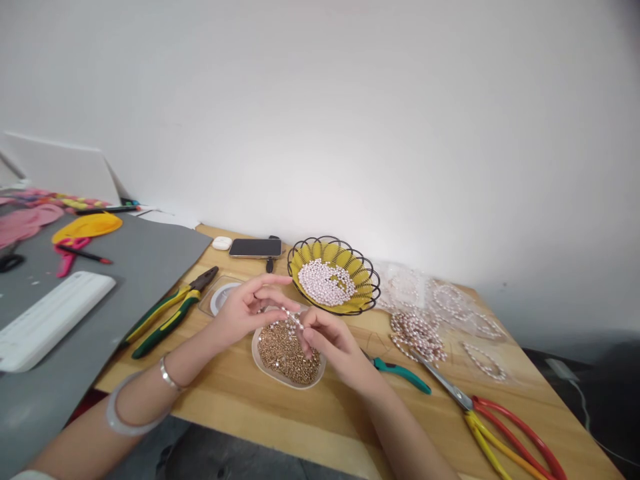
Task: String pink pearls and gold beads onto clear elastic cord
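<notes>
White beads on a strand (293, 317) stretched between the fingertips of the left hand (265, 308) and right hand (306, 328), both pinching it close together.

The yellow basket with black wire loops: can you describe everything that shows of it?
The yellow basket is round and flared, its ribbed inside edged by thin black loops, apparently wire. It stands upright on the pale wooden table, near the white wall. Small, shiny, pale pink beads cover its bottom. The left hand reaches close to its rim; whether they touch is unclear.
</notes>
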A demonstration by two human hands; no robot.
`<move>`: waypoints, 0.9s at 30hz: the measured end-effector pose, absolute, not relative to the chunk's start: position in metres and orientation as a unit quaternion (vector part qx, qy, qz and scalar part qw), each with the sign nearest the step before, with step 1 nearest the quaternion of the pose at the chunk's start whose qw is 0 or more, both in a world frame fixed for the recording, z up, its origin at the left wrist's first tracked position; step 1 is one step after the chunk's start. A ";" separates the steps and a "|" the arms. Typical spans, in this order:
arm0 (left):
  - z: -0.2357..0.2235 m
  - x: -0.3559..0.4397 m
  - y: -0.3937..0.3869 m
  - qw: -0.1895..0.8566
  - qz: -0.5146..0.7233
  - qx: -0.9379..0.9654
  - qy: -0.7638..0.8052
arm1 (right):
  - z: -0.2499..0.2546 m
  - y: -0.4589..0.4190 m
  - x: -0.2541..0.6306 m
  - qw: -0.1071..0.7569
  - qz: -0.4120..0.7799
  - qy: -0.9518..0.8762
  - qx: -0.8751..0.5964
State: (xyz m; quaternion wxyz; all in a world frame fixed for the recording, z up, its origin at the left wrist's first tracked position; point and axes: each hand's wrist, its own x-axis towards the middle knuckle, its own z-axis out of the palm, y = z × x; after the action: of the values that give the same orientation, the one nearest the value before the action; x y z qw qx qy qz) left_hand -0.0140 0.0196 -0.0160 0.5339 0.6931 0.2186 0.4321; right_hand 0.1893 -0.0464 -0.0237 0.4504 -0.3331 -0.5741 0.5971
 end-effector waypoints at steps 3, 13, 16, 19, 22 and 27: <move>-0.017 -0.015 0.020 0.570 0.433 0.674 0.185 | -0.024 -0.046 0.188 0.459 0.588 -0.583 -0.323; -0.012 -0.015 0.021 0.483 0.426 0.713 0.275 | -0.028 -0.044 0.190 0.497 0.538 -0.589 -0.341; -0.016 -0.014 0.024 0.422 0.384 0.768 0.291 | -0.029 -0.043 0.190 0.515 0.519 -0.594 -0.336; -0.023 -0.013 0.027 0.327 0.290 0.857 0.272 | -0.030 -0.042 0.190 0.532 0.508 -0.593 -0.328; -0.031 -0.013 0.029 0.252 0.202 0.922 0.214 | -0.031 -0.041 0.191 0.547 0.497 -0.588 -0.329; -0.037 -0.013 0.030 0.243 0.158 0.946 0.144 | -0.035 -0.040 0.191 0.560 0.486 -0.586 -0.326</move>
State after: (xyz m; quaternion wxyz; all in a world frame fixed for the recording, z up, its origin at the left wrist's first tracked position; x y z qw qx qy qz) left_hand -0.0131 0.0301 -0.0368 0.2430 0.9461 0.1442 0.1585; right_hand 0.1910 -0.0395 -0.0351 0.5603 -0.3257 -0.5861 0.4863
